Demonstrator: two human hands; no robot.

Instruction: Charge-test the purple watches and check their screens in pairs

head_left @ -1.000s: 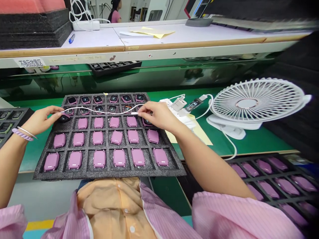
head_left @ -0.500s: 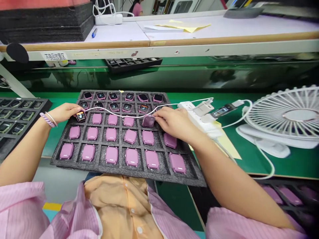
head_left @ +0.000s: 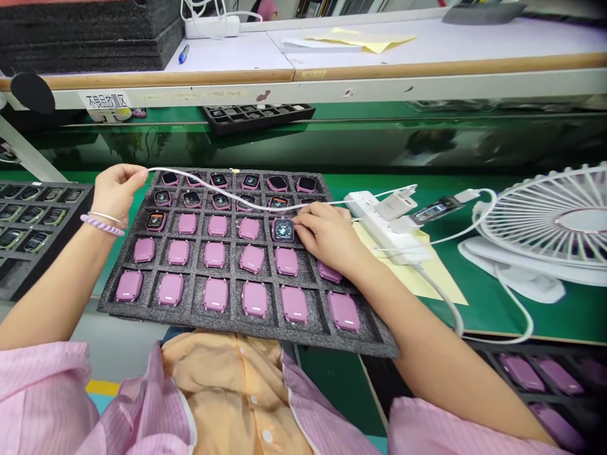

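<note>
A black foam tray [head_left: 190, 319] in front of me holds several pink smartwatch bodies, the far rows screen up, the near rows face down. My left hand [head_left: 114, 189] is raised over the tray's far left corner, pinching the end of a white charging cable [head_left: 227, 194] that runs across the tray to the right. My right hand [head_left: 327, 237] rests on the tray's right side, its fingers on a screen-up watch [head_left: 283, 230] in the third row.
A white power strip [head_left: 379, 224] with chargers and a yellow paper lie right of the tray, a white desk fan [head_left: 545, 221] beyond. More watch trays sit at the far left [head_left: 28, 218] and lower right [head_left: 535, 379]. A raised shelf [head_left: 294, 76] runs behind.
My left hand let go of the lit watch at the tray's left and lifted the cable end up and back. My right hand turned a pink watch screen up in its slot.
</note>
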